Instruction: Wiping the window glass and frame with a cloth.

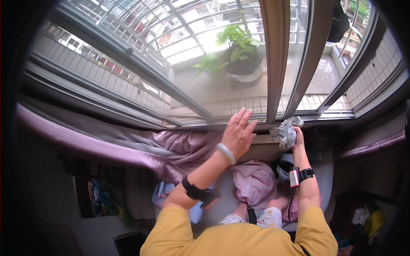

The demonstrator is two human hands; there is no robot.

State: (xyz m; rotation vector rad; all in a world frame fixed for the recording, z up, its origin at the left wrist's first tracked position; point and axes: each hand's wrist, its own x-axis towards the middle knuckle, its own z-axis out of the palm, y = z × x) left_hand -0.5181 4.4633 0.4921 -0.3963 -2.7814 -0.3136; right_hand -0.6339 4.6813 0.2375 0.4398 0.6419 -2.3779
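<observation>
Before me is a sliding window with metal frames. My right hand (299, 137) grips a crumpled grey cloth (286, 133) just below the bottom track (333, 115), to the right of a brown upright of the window frame (274, 73). My left hand (238, 134) is raised in front of the lower part of the window pane (221, 86), palm forward and fingers spread, with nothing in it. Whether its fingertips touch the glass I cannot tell. A pale bangle circles the left wrist, and each forearm wears a black strap with a small device.
Beyond the glass a potted plant (244, 60) stands on a ledge behind metal bars. Mauve curtains (189, 144) hang along the left; another curtain (374, 145) is at the right. Pink fabric (254, 184) lies on the padded surface (326, 182) around my legs.
</observation>
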